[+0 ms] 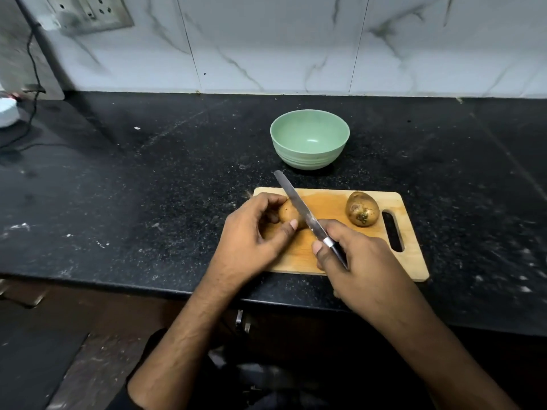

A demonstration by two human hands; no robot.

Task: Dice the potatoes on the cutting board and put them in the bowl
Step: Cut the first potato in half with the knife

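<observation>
A wooden cutting board (411, 261) lies on the black counter near its front edge. On its left part, my left hand (251, 235) holds a brown potato (288, 213) with curled fingers and thumb. My right hand (352, 258) grips the black handle of a knife (296, 199), whose blade lies across that potato and points up and left. A second whole potato (362, 209) sits on the board's right part, beside the handle slot. An empty pale green bowl (309, 139) stands just behind the board.
The black stone counter (148, 179) stretches left and right, backed by a white marble wall (266, 48). A wall socket (88, 13) with a black cable (32, 84) and a white object (7, 112) sit at the far left.
</observation>
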